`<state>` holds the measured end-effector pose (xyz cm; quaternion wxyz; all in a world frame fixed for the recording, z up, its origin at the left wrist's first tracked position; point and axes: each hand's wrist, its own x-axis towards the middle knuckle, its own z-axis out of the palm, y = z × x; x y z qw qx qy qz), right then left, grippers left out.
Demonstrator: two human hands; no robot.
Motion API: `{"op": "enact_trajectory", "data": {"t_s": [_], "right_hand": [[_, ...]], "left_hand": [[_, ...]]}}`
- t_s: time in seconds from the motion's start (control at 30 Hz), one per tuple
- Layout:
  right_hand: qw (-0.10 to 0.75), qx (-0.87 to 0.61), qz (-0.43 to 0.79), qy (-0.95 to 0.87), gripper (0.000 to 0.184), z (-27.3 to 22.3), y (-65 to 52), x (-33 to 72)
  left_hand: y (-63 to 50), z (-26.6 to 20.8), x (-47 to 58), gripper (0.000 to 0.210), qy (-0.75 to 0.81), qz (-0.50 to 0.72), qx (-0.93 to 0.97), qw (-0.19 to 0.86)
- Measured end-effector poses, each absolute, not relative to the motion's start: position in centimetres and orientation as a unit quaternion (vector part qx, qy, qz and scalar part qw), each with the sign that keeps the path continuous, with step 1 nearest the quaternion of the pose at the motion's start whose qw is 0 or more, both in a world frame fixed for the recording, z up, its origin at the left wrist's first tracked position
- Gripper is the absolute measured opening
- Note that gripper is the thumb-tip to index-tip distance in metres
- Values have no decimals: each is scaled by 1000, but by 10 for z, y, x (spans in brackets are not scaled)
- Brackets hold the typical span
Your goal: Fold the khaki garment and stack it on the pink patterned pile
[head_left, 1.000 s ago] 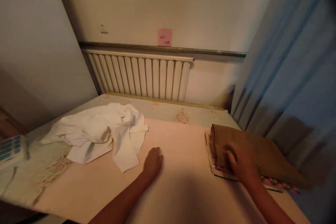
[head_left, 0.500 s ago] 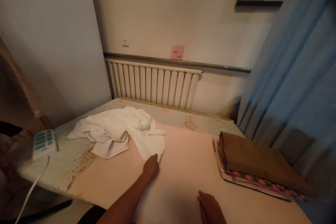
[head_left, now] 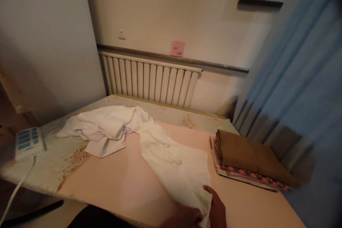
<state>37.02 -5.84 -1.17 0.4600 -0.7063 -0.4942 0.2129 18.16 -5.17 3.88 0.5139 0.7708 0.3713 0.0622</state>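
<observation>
A rumpled white cloth (head_left: 176, 160) stretches across the pink sheet (head_left: 128, 181), bunched at the left and drawn out in a long strip toward me. At its near end, my right hand (head_left: 217, 206) grips the right corner, thumb on top and the other fingers underneath. Close beside it at the bottom edge, my left hand (head_left: 187, 216) is closed on the near edge of the same cloth. It is dim and slightly blurred, and part of it lies out of frame.
A folded stack with a brown cloth (head_left: 253, 156) on top lies at the right, by the blue curtain (head_left: 288, 78). On the left stands a white power strip (head_left: 29, 142) with a cord. A radiator (head_left: 149, 78) runs along the wall behind the table's floral cover (head_left: 187, 121).
My left hand has pulled the white cloth's end toward me and to the right, spreading it over the pink sheet. My right hand, empty before, has taken hold of the corner.
</observation>
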Motion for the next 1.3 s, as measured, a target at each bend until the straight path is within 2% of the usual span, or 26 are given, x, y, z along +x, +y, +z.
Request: {"op": "enact_trajectory", "data": {"t_s": [0.07, 0.13, 0.17, 0.27, 0.37, 0.43, 0.5, 0.63, 0.77, 0.87, 0.93, 1.0, 1.1, 1.2, 1.3], "right_hand": [[482, -701, 224, -475, 45, -11, -57, 372], [490, -694, 217, -481, 46, -12, -54, 374], [488, -693, 213, -487, 47, -13, -53, 374], [476, -699, 207, -491, 47, -17, -51, 375], [476, -701, 195, -493, 45, -20, -49, 375], [478, -699, 190, -498, 43, -22, -48, 375], [479, -695, 187, -502, 41, -22, -47, 375], [486, -689, 181, -506, 40, -22, -46, 375], [494, -678, 176, -515, 38, -22, -47, 376], [496, -670, 169, -525, 38, -23, -48, 377], [492, -673, 164, -528, 38, -22, -49, 377], [490, -675, 159, -529, 38, -22, -49, 377], [492, -675, 152, -528, 39, -20, -49, 378], [487, -680, 149, -528, 40, -19, -50, 379], [471, -694, 154, -522, 42, -14, -54, 379]], "left_hand": [[-50, 51, 181, 24, 385, 25, 760, 523], [-35, 62, 183, 29, 396, 34, 761, 513], [-24, 67, 184, 32, 416, 62, 769, 482], [14, 78, 184, 36, 517, 156, 797, 270], [49, 85, 179, 44, 588, 160, 779, 151], [65, 86, 177, 50, 590, 146, 784, 123], [75, 84, 177, 53, 573, 126, 801, 122], [81, 75, 174, 29, 556, 95, 815, 137], [75, 75, 139, 36, 537, 129, 821, 144], [62, 71, 77, 34, 535, 177, 813, 147], [50, 63, 23, 30, 570, 274, 762, 138], [36, 51, -33, 24, 628, 311, 702, 127], [19, 35, -98, 15, 738, 265, 597, 171], [9, 28, -126, 19, 788, 262, 519, 201], [8, 28, -125, 24, 799, 289, 496, 180]]}}
